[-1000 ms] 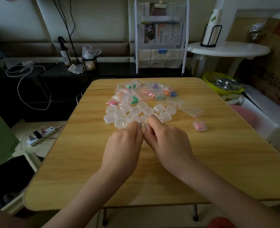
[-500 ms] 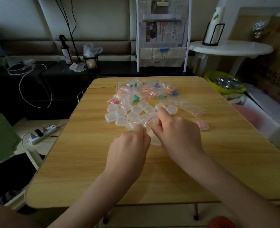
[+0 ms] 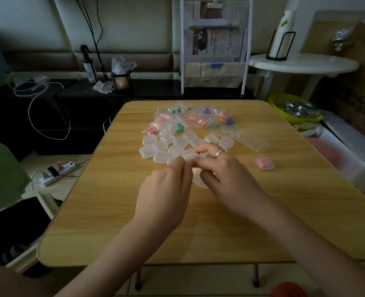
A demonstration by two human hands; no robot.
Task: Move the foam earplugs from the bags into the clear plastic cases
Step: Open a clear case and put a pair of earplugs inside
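While your hands meet over the middle of the tabletop, the clutter sits just beyond them: a cluster of clear plastic cases lies right in front of your knuckles, and behind that a heap of small bags with earplugs showing green, pink, orange and purple through the plastic. One empty-looking flat bag lies off to the right of the cluster, and a closed case with pink inside rests alone near the right side, well apart from your hands. Past the tabletop's far edge you've got a white rack of newspapers, a spray bottle on the dark shelf and a white round side table; a power strip lies on the floor to the left.

Now the hands: your left hand has its fingers curled, pinching a clear case held between both hands. Your right hand, ring on one finger, curls round the same case from the other side, fingertips touching its upper edge. That case sits just this side of the cluster, mostly hidden by your fingers; whether it's open or holds anything, I can't tell.
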